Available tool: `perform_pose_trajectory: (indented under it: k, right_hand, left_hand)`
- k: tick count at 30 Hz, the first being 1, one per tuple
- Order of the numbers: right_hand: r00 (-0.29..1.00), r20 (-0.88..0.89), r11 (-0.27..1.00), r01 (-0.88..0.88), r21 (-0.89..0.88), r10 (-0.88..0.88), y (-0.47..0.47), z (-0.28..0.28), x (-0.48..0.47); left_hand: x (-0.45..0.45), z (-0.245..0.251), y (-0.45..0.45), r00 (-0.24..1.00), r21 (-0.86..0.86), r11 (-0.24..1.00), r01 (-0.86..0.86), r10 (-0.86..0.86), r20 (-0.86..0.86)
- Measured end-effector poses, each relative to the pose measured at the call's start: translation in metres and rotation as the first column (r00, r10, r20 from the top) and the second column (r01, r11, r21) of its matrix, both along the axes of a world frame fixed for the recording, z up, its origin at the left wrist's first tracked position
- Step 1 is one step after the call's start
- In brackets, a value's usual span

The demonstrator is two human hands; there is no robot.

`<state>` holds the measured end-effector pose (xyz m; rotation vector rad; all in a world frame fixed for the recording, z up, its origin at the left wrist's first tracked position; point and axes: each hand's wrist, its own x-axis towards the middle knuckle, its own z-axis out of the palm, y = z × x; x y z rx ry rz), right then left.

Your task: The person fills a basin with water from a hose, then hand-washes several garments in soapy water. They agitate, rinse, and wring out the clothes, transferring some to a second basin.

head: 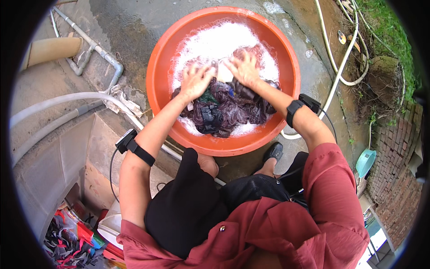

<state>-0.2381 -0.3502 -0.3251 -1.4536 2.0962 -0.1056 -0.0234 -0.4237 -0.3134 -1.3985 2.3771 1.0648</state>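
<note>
A large orange plastic basin (157, 101) stands before me, holding white suds (215, 42) and a heap of wet dark purple-brown clothes (231, 107). Green, black and blue patches show among the folds. My left hand (197, 80) is over the heap's far left side, palm down, its blurred fingers apart. Opposite it, my right hand (247, 69) spreads its fingers over the suds at the heap's far edge. A pale, smooth patch (223, 71) lies between the two hands; whether it is cloth or something else is unclear. Neither hand visibly grips anything.
Wet concrete (127, 37) surrounds the basin. Grey pipes (97, 47) and a pale hose (67, 97) run along the left. Another hose (346, 57) loops at the right, near a brick stack (391, 134) and a turquoise plastic basin (366, 163). A white bucket (111, 223) sits lower left.
</note>
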Motion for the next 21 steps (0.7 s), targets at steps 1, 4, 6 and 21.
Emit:
perform_pose_trajectory:
  k: [1, 4, 6, 21]
  right_hand:
    - [0.968, 0.096, 0.970, -0.220, -0.105, 0.230, 0.013, 0.005, 0.006]
    - [0.903, 0.345, 0.953, -0.174, -0.248, 0.255, 0.070, 0.034, 0.018]
    - [0.920, 0.130, 0.893, -0.314, -0.322, 0.370, 0.108, 0.052, 0.023]
    - [0.881, 0.361, 0.892, -0.132, -0.432, 0.305, 0.013, 0.100, -0.005]
  left_hand:
    - [-0.007, 0.004, 0.009, 0.995, 0.099, 0.991, 0.087, -0.081, -0.064]
    - [0.005, 0.036, 0.054, 0.958, -0.076, 0.982, 0.170, -0.183, -0.219]
    - [0.020, 0.059, 0.079, 0.889, -0.321, 0.903, 0.285, -0.374, -0.264]
    - [-0.010, 0.087, 0.003, 0.775, 0.355, 0.933, -0.067, 0.272, -0.571]
